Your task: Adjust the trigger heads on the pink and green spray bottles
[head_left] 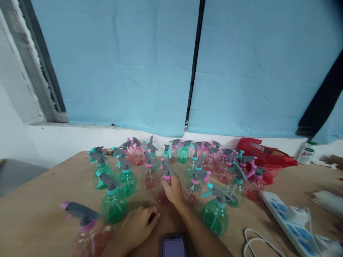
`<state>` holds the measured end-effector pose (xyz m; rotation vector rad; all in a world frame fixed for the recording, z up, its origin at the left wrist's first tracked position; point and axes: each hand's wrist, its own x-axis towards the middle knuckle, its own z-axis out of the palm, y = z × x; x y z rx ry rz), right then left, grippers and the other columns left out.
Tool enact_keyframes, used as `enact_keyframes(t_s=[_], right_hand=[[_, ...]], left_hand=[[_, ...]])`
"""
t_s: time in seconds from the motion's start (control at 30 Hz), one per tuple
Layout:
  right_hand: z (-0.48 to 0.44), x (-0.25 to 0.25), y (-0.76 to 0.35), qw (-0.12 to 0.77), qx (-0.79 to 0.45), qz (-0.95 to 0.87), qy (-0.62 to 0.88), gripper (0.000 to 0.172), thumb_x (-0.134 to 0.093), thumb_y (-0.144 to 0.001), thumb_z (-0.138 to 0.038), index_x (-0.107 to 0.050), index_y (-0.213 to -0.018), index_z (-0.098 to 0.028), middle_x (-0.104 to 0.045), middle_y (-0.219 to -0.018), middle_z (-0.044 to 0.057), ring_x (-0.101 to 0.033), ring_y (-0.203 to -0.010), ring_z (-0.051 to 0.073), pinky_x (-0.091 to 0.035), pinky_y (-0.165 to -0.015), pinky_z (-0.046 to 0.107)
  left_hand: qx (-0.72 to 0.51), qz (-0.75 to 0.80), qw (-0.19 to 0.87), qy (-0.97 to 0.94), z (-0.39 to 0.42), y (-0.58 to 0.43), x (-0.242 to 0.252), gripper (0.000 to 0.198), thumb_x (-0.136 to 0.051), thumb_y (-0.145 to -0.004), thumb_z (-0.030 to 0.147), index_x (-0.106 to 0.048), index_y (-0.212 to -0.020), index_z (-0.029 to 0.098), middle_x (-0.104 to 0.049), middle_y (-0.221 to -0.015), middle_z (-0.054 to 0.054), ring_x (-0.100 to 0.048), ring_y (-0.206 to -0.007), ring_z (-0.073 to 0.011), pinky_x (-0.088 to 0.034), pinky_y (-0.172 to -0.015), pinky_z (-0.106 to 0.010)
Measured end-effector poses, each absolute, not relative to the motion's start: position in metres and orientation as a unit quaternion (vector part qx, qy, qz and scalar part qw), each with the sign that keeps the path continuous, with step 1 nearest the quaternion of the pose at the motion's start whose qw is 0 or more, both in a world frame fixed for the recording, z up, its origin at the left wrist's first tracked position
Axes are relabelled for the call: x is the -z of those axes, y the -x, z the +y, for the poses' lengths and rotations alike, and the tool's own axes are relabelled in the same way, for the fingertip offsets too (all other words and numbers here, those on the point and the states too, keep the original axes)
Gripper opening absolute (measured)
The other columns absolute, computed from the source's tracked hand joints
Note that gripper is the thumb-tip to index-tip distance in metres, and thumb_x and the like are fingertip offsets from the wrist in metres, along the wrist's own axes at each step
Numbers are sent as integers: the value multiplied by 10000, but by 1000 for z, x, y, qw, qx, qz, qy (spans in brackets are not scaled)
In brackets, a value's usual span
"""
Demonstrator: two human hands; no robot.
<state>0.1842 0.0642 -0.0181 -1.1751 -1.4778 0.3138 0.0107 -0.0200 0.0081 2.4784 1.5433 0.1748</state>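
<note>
My right hand is wrapped round a pink spray bottle with a grey and pink trigger head, which stands upright mid-table. My left hand rests low over the table, fingers loosely curled, nothing visible in them. Near it on the left stand a green spray bottle with a teal collar and, closer to me, a pink spray bottle, partly behind my left forearm. Right of my right forearm is another green spray bottle. Just beyond my right hand stands a pink spray bottle.
Several more green and pink spray bottles crowd the back of the wooden table. A red plastic bag, a white bottle, a power strip and a white cable lie right. A phone is at the near edge.
</note>
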Motion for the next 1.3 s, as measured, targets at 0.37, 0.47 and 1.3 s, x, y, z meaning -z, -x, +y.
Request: enact_keyframes(t_s=[0.37, 0.47, 1.3], right_hand=[[70, 22, -174, 571, -108, -590, 561, 321, -538, -973, -416, -537, -1186, -175, -674, -1118, 161, -643, -1080, 326, -490, -935, 444], [72, 26, -177, 552, -101, -595, 575, 336, -498, -1004, -425, -546, -1217, -170, -674, -1138, 173, -640, -1093, 334, -477, -961, 471], [29, -72, -182, 688, 2, -570, 449, 268, -492, -914, -220, -485, -1182, -218, -493, -1246, 129, -539, -1211, 261, -446, -1073, 466]], left_hand=[[-65, 519, 104, -846, -19, -9, -5, 353, -393, -1067, 398, -686, -938, 248, -756, -906, -49, -724, -836, -243, -431, -696, -310], [-63, 516, 99, -848, -19, -9, -4, 356, -390, -1071, 405, -684, -938, 255, -751, -896, -42, -719, -833, -238, -426, -699, -307], [-42, 514, 125, -847, -24, -14, -17, 358, -389, -1054, 389, -704, -962, 246, -769, -965, -66, -730, -886, -263, -452, -741, -332]])
